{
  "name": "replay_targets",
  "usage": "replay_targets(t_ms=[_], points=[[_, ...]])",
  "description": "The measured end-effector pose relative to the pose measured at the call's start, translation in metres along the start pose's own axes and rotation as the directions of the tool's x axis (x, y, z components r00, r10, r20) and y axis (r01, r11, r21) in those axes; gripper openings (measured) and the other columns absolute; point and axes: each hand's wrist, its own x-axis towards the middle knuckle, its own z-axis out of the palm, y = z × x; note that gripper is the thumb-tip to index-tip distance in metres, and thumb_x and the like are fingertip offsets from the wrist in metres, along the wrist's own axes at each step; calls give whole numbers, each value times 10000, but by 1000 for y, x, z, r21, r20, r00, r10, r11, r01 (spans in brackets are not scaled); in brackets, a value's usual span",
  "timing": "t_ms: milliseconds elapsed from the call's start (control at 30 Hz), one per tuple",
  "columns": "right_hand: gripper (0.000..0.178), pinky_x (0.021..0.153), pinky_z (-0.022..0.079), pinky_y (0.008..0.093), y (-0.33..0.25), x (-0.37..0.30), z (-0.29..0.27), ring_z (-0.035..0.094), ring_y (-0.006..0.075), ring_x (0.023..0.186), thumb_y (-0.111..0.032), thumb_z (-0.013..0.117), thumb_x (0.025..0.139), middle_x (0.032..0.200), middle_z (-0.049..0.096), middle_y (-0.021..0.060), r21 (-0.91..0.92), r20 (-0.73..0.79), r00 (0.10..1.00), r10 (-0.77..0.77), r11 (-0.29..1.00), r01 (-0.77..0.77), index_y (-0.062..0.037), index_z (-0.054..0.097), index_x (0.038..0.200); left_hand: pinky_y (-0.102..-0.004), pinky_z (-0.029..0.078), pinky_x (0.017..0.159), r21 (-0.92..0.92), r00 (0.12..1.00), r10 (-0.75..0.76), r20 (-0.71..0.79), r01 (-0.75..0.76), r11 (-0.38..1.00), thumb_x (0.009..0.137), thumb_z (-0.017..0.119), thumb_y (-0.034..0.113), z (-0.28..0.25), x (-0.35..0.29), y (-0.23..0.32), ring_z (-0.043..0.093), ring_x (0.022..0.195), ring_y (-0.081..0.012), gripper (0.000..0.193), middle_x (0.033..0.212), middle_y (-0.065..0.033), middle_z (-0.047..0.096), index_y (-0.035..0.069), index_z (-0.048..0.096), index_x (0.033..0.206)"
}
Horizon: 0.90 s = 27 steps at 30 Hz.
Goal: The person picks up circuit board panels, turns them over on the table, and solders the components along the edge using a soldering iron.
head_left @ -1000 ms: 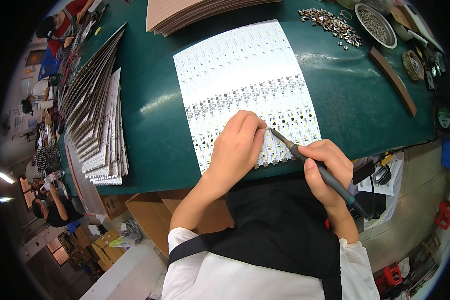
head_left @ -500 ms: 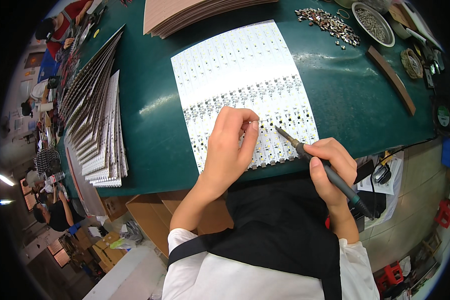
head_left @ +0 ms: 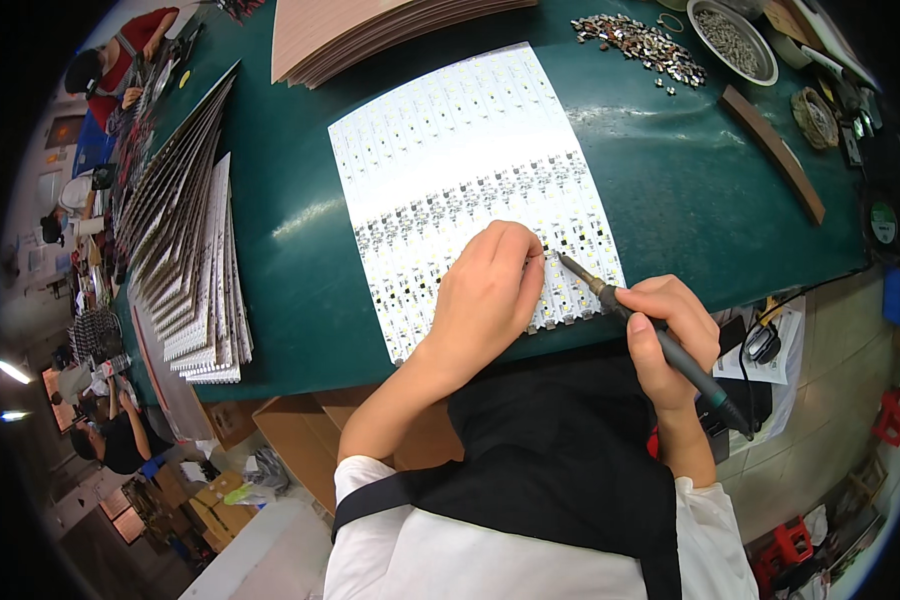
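Watching from afar through the head view, I have the right hand (head_left: pixel 685 315) wrapped round a soldering iron (head_left: pixel 697 377), its tip at the white circuit panel (head_left: pixel 450 190) lying on the green worktop (head_left: pixel 290 270). My left hand (head_left: pixel 485 295) pinches narrow over that panel; I can't tell what its fingertips hold. Fanned panels (head_left: pixel 185 260) stand left, small metal parts (head_left: pixel 650 50) beyond, to the right.
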Motion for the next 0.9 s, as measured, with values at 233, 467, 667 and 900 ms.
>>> replay_targets(t_ms=[233, 467, 667, 900], points=[[150, 633, 493, 314, -1, 1, 1, 608, 225, 685, 12, 622, 769, 750, 614, 128, 8, 14, 1000, 17, 1000, -17, 47, 671, 906, -399, 491, 665, 54, 1000, 19, 10, -20, 998, 827, 630, 4, 2, 2, 2, 596, 785, -313, 105, 858, -115, 574, 24, 543, 883], [135, 632, 490, 317, -2, 1, 0, 602, 227, 684, 5, 618, 776, 748, 611, 132, 13, -1, 1000, -19, 1000, 19, 49, 664, 896, -388, 498, 675, 60, 999, 42, 0, -42, 997, 839, 631, 8, -3, 3, 1, 598, 798, -308, 81, 898, -119, 579, 19, 568, 889], [130, 623, 474, 310, 2, 7, -8, 591, 226, 676, 1, 617, 774, 749, 609, 136, 73, -11, 1000, -16, 997, 17, 53, 662, 884, -374, 502, 638, -29, 981, -193, 36, 194, 981, 873, 621, 12, -26, 0, 9, 617, 763, -298, 64, 933, -125, 572, 9, 581, 924], [140, 620, 471, 304, 5, 7, 4, 588, 216, 672, 7, 619, 766, 740, 603, 132, 102, 61, 998, 19, 995, -25, 48, 669, 890, -384, 500, 663, 2, 998, -56, 21, 56, 998, 829, 632, -7, -15, -6, -6, 614, 783, -312, 109, 937, -130, 566, 8, 573, 920]])
